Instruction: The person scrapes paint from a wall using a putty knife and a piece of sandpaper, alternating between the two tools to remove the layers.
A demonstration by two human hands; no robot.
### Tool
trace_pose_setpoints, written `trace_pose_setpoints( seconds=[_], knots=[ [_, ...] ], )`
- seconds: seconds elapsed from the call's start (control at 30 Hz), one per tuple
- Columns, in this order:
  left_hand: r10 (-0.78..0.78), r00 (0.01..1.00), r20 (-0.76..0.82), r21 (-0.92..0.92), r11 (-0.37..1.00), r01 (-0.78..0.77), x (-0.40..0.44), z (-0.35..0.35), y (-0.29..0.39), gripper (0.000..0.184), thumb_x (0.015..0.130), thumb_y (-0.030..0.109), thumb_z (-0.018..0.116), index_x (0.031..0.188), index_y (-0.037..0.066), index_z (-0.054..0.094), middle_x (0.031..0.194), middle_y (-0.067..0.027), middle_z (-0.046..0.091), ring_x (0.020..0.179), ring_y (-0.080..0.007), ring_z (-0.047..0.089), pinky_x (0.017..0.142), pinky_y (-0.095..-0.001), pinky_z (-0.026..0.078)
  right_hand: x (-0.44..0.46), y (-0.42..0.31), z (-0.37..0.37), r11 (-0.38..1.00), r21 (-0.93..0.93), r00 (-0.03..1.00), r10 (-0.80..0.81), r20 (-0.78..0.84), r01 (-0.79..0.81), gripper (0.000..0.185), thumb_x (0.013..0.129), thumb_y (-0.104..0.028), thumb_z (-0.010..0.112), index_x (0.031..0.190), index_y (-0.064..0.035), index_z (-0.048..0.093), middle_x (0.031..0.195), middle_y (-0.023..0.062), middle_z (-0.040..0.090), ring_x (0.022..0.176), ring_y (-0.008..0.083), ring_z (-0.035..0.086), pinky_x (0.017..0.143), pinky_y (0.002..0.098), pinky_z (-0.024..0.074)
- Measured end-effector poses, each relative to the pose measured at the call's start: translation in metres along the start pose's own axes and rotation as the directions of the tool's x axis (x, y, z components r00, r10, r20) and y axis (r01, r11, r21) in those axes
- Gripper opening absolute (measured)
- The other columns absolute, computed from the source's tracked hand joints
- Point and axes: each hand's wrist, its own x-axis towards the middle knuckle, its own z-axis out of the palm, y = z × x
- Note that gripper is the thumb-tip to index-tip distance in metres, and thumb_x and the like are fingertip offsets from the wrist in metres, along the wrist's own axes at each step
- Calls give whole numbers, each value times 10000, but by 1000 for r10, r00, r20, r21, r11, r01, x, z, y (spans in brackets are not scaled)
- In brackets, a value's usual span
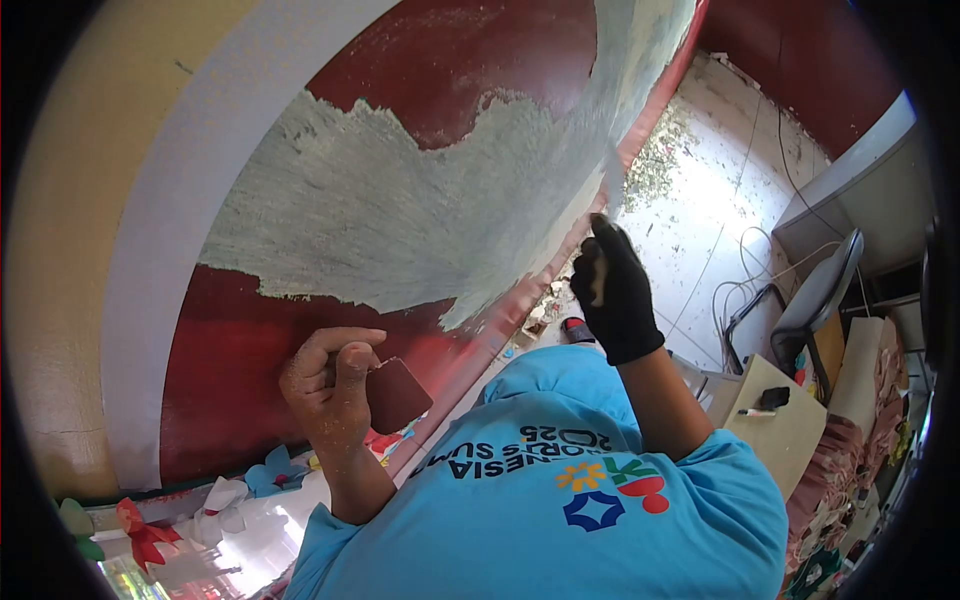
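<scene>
My bare, dusty left hand point(330, 385) pinches a small reddish-brown square of sandpaper point(397, 397) between thumb and fingers, in front of the lower wall. On my right hand point(615, 295) is a black glove, its fingers closed around what looks like a putty knife. The thin grey blade point(613, 182) points away from me, close to the wall's lower edge; the handle is mostly hidden. Facing me is a dark red wall point(235, 375) with a large, ragged patch of grey-white filler point(350, 210) across it.
Paint flakes point(660, 150) litter the pale tiled floor point(715, 200) along the wall. To the right are loose cables point(745, 275), a chair point(820, 300) and a small wooden table point(765, 400) with a black object on it. Ribbon-like flower decorations point(220, 505) lie at the lower left.
</scene>
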Motion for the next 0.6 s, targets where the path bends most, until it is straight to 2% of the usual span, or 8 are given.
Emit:
trace_pose_setpoints(
  seconds=[0.03,0.17,0.23,0.27,0.37,0.43,0.5,0.6],
  knots=[
    [4,1000,-8,-3,1000,-4,1,4,-2,206,843,167,617,825,-38,619,726,-55,609,604,-54,503,552,-183,409,11,-8,-3,891,417,976,216,-40,-180,173,882,-154,487,1034,-82,445,656,6,432,477,94,429,387,226,340],
    [-36,999,-28,19,999,37,7,20,-4,208,839,174,623,818,-33,622,730,-61,608,599,-56,503,548,-185,411,3,8,37,928,340,979,-92,-183,151,201,873,-136,496,1057,-78,441,661,5,444,474,100,449,393,224,363],
    [-43,999,-30,16,999,43,9,24,-3,207,838,174,624,815,-32,622,731,-64,610,600,-58,506,547,-185,412,8,33,33,983,-91,973,169,159,-156,266,867,-94,482,1117,-71,393,627,23,457,440,103,446,377,236,364],
    [-10,999,-52,46,999,12,13,27,-3,206,840,172,621,806,-31,620,734,-70,612,593,-60,508,542,-188,415,3,32,33,899,-337,934,336,125,-279,317,862,-52,464,1161,-57,359,609,46,479,434,106,451,385,239,374],
    [8,991,-131,76,997,2,16,33,0,213,843,176,616,781,-27,614,731,-79,615,575,-68,512,528,-193,419,16,38,32,996,73,973,63,-224,-47,342,848,-58,492,1167,-40,369,592,52,488,451,105,474,404,233,392],
    [-5,985,-170,73,997,17,17,37,1,221,844,183,614,766,-24,610,726,-83,616,563,-73,513,519,-195,420,21,55,28,996,86,950,59,-308,-34,374,823,-94,541,1159,-10,399,591,50,482,487,123,501,439,254,409],
    [20,980,-199,180,984,17,19,43,0,252,847,211,609,739,-16,602,704,-81,610,538,-77,504,497,-197,410,28,83,7,696,-717,999,-32,38,50,440,797,-113,572,1180,-4,385,611,64,497,534,144,520,484,283,424],
    [99,971,-216,235,971,-47,22,53,0,274,847,232,605,719,-10,597,680,-79,604,529,-75,494,488,-196,400,58,78,-7,890,-441,951,-32,-308,-113,489,775,-129,597,1198,-13,383,725,102,551,604,217,545,579,350,457]
  ],
)
